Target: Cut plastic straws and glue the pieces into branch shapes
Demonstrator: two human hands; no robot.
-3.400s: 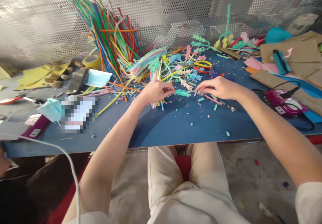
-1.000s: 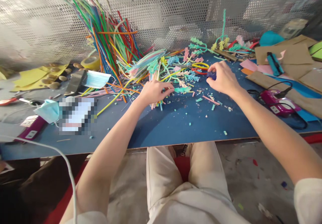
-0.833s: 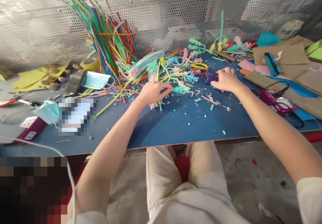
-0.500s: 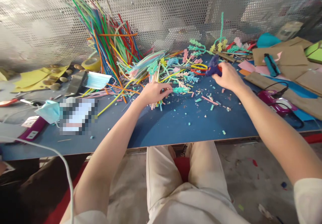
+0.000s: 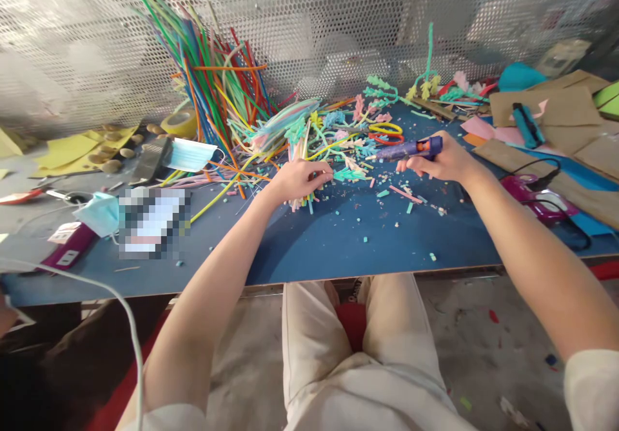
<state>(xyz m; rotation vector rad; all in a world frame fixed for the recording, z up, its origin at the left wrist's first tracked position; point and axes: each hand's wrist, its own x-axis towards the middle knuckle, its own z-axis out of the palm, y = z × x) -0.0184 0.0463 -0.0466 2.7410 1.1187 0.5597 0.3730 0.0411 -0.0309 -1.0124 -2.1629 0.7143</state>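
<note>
My right hand (image 5: 451,158) is wrapped round a purple hot glue gun (image 5: 402,151), whose pale nozzle points left. Pinched at the fingertips of my left hand (image 5: 304,180) is a turquoise pipe-cleaner sprig (image 5: 349,173), its fluffy end toward the glue gun. A gap separates the nozzle from the sprig. Behind both hands lie scissors (image 5: 388,129) with yellow and red handles. Pastel pipe-cleaner stems (image 5: 285,124) are heaped beyond my left hand, which hides part of the pile.
Long coloured pipe cleaners (image 5: 207,82) lean on the perforated metal panel (image 5: 329,5). Cut scraps (image 5: 403,193) litter the blue tabletop (image 5: 314,250). At left are a phone (image 5: 153,221) and a face mask (image 5: 191,155); at right, brown card (image 5: 546,105) and a magenta device (image 5: 536,200) with cables.
My right hand has turned the glue gun so that its nozzle now points left toward the sprig. My left hand stays almost where it was, still pinching the sprig.
</note>
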